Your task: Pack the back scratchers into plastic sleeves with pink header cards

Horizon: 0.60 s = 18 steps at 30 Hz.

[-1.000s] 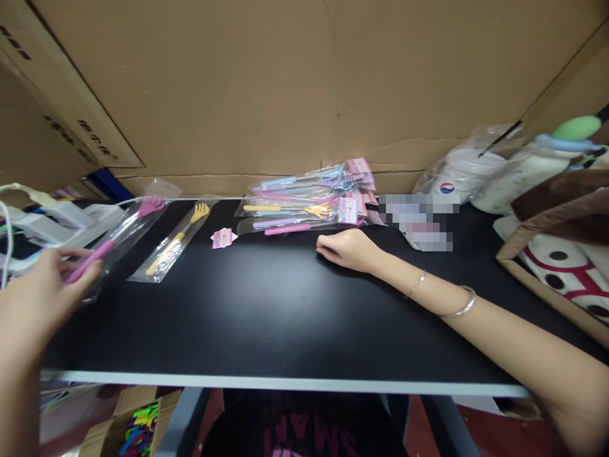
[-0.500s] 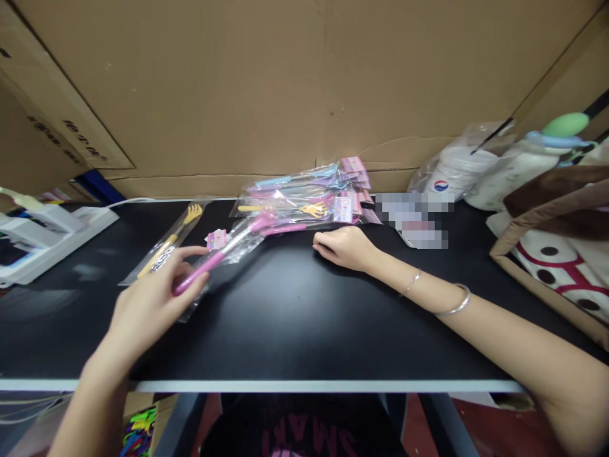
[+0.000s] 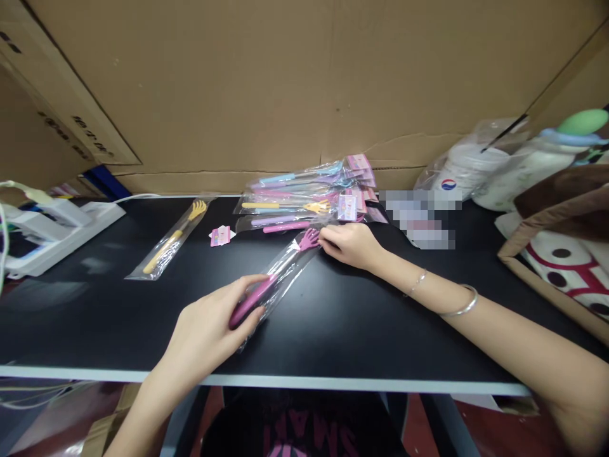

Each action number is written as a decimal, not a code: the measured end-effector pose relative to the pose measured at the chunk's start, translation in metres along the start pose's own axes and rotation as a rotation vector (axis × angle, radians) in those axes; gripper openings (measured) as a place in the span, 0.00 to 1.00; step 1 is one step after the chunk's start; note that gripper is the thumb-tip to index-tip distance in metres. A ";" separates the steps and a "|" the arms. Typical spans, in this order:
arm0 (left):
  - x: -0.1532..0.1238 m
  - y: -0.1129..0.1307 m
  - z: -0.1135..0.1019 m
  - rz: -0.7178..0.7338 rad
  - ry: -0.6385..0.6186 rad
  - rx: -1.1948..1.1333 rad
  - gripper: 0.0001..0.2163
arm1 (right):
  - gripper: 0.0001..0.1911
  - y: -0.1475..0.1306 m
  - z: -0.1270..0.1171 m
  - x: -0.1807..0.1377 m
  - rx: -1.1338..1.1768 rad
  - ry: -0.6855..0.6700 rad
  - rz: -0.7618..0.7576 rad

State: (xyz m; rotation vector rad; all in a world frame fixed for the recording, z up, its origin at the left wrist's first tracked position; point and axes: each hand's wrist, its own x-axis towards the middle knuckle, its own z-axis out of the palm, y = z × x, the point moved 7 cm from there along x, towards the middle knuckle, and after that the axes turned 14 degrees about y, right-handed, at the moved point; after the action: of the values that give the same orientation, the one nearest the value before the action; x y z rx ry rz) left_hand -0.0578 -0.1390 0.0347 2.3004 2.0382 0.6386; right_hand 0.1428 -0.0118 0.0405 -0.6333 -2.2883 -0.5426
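Observation:
My left hand point(image 3: 214, 327) grips the handle end of a pink back scratcher in a clear bag point(image 3: 278, 275) that lies slanted across the middle of the black table point(image 3: 333, 330). My right hand point(image 3: 349, 244) rests with curled fingers at the scratcher's hand-shaped head, touching the top of its bag. Just behind lies a pile of bagged scratchers point(image 3: 304, 197) in blue, yellow, purple and pink. A single yellow bagged scratcher point(image 3: 172, 239) lies to the left, and a small pink card point(image 3: 221, 236) sits between them.
A cardboard wall point(image 3: 285, 82) closes the back of the table. A white device with cables point(image 3: 52, 228) stands at the far left. Bagged cups point(image 3: 469, 168), a bottle point(image 3: 537, 162) and a brown fabric bag point(image 3: 566, 222) crowd the right side.
My left hand carried the pink bagged scratcher from the far left to the middle of the table. My right hand moved slightly to meet the scratcher's head.

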 end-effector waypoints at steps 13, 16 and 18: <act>-0.008 0.021 -0.010 0.252 0.392 0.194 0.11 | 0.17 -0.016 -0.012 0.008 -0.049 0.219 -0.178; -0.012 0.030 -0.014 0.353 0.497 0.242 0.09 | 0.19 -0.019 -0.006 0.007 -0.051 0.166 -0.202; -0.015 0.034 -0.014 0.405 0.523 0.217 0.08 | 0.18 -0.017 -0.005 0.007 -0.043 0.147 -0.189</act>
State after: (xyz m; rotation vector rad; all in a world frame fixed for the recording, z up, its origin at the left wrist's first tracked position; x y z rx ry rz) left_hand -0.0305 -0.1625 0.0525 2.9678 1.8863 1.2016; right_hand 0.1309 -0.0262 0.0447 -0.3862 -2.2142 -0.7061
